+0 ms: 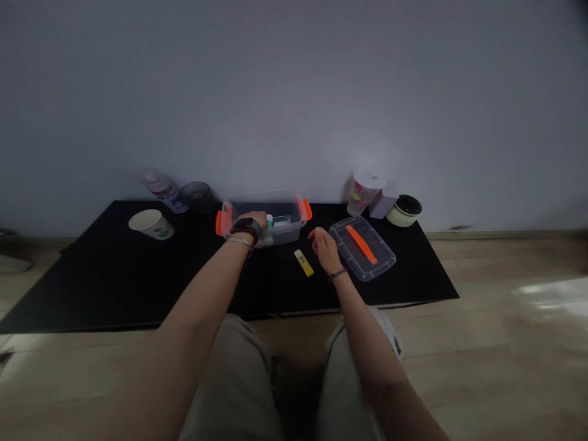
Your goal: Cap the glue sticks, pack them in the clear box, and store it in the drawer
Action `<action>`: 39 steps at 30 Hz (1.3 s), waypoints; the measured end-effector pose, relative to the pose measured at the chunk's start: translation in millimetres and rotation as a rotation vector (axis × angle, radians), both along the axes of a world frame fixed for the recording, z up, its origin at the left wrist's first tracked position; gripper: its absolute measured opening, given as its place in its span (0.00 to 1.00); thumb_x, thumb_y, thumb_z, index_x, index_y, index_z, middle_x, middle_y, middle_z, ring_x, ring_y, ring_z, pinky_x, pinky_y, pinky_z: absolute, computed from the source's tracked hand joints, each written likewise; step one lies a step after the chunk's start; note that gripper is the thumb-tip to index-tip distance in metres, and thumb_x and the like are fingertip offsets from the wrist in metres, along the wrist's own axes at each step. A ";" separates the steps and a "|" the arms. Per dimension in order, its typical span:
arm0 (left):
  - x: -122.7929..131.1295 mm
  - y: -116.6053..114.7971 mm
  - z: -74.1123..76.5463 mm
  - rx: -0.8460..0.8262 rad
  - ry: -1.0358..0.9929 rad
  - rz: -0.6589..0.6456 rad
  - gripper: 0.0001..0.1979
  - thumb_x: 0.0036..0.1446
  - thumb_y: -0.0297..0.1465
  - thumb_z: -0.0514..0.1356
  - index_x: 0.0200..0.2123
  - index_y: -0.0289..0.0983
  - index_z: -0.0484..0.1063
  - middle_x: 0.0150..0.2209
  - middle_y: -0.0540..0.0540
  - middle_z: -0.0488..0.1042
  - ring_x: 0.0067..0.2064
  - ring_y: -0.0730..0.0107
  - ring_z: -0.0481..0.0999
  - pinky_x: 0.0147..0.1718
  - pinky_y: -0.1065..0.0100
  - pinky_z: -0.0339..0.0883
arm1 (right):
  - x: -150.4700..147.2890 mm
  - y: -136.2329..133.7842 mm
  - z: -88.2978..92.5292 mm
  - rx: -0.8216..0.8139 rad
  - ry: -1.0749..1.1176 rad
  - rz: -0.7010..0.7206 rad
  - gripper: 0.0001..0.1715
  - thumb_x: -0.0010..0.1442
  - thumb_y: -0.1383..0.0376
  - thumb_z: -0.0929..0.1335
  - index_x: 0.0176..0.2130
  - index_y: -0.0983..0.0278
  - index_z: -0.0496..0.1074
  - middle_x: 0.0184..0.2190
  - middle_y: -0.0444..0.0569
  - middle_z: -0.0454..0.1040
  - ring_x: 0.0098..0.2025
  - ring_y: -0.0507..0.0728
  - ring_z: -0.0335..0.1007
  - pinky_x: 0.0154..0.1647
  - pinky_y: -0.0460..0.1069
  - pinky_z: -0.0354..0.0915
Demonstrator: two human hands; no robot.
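Left hand (259,218) inside the clear box (290,234) — right hand (324,247) near the yellow tube (304,264).

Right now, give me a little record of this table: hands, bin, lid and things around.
Left hand: inside the clear bin; grip hidden
Right hand: between yellow stick and lid
Bin: uncovered, orange latches
Lid: flat, right of bin, orange handle
Left side: paper cup, bottle, dark cup
Right side: patterned cup, box, cream pot
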State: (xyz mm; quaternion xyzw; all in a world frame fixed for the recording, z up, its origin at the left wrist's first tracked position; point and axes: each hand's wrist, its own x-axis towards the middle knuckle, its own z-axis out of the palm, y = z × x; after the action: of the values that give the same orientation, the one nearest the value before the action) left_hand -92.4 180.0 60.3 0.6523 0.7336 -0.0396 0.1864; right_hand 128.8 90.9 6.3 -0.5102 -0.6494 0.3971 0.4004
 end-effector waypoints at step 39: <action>39.8 -113.0 -83.9 -0.003 -0.844 0.038 0.14 0.64 0.44 0.51 0.41 0.39 0.66 0.34 0.44 0.80 0.37 0.61 0.81 0.35 0.66 0.70 | 33.7 3.4 -12.3 -0.031 -0.942 0.030 0.25 0.63 0.70 0.64 0.58 0.59 0.71 0.57 0.55 0.66 0.58 0.61 0.62 0.51 0.49 0.63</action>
State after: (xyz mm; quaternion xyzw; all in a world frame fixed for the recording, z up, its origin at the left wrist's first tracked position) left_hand -52.6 67.0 -23.5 0.5973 0.6049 0.2332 0.4722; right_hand 162.5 94.2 -5.9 -0.6314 -0.7615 0.1378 0.0486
